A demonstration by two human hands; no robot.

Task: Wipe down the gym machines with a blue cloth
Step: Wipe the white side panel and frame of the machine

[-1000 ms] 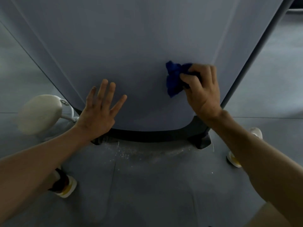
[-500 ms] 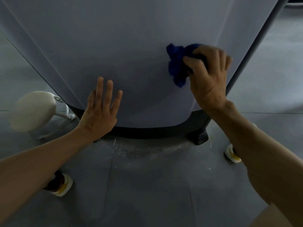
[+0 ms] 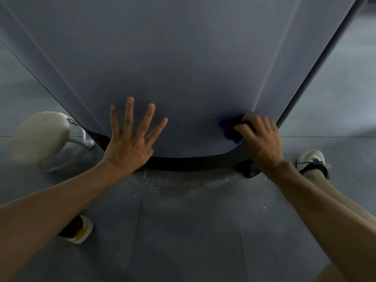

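Blue cloth (image 3: 231, 132), bunched and mostly hidden under the gripping right hand (image 3: 262, 139), presses the grey machine panel (image 3: 183, 68) near its black base (image 3: 193, 163); left hand (image 3: 130, 139) lies flat, fingers spread.

Matt smooth panel (image 3: 183, 78), crumpled cloth (image 3: 228, 131)

The machine panel (image 3: 183, 68) fills the upper frame. The left hand (image 3: 130, 139) lies against its lower left edge, the right hand (image 3: 260, 139) with the cloth (image 3: 228, 131) at its lower right corner. A stool (image 3: 42, 135) stands at the left, on the floor (image 3: 183, 231).
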